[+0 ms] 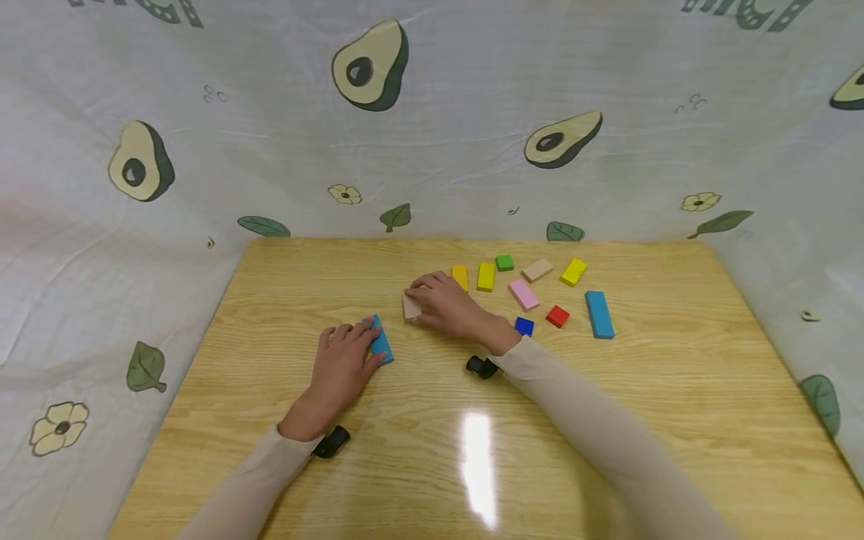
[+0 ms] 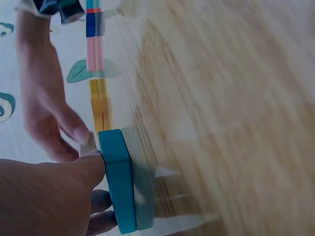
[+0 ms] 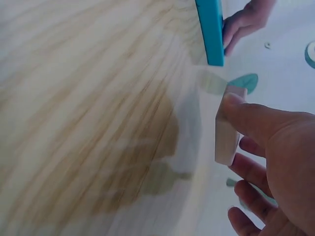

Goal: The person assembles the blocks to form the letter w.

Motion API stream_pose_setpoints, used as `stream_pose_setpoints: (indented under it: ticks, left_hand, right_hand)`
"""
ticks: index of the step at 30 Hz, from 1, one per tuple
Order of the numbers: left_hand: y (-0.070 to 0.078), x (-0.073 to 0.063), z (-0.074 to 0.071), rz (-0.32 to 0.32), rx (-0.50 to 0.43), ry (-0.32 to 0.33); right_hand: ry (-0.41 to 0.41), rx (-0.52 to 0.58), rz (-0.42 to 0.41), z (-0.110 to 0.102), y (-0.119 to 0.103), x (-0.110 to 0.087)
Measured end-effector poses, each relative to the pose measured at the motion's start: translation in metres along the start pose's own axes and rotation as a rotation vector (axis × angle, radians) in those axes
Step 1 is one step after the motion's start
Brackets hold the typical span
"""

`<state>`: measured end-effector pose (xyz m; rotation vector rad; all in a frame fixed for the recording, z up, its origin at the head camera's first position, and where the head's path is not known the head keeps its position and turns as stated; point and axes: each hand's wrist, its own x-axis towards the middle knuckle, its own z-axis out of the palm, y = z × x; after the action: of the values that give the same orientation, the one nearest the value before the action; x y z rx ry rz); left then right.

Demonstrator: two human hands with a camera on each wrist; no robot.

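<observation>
My left hand (image 1: 344, 361) holds a long blue block (image 1: 381, 342), its thumb at the near end and its fingertips along the far part. In the left wrist view this blue block (image 2: 116, 179) lies flat, close to the wood surface. Farther forward and to the right, my right hand (image 1: 448, 304) pinches a plain wooden block (image 1: 412, 306) between thumb and fingers. The right wrist view shows the thumb across one end of that wooden block (image 3: 227, 132) and a fingertip at the other. A short gap separates the two held blocks.
Right of the right hand lie yellow blocks (image 1: 486, 277), a green block (image 1: 505, 262), a pink block (image 1: 523, 295), a red block (image 1: 557, 316), a dark blue block (image 1: 523, 326) and another long blue block (image 1: 599, 314). A patterned cloth (image 1: 459, 187) hangs behind the table (image 1: 418, 450).
</observation>
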<state>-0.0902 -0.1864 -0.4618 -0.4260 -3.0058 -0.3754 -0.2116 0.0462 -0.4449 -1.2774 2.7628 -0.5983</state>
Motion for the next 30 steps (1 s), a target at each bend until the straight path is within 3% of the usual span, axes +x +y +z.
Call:
stream_pose_setpoints:
  ticks: [17,30]
  left_hand:
    - [0.002,-0.001,-0.002,0.004,0.015,0.000]
    - [0.000,-0.001,-0.001,0.010,0.046,-0.004]
  right_hand:
    - [-0.080,0.034,0.084,0.018,-0.018,0.062]
    - [-0.117,0.038,0.038,0.032,-0.028,0.082]
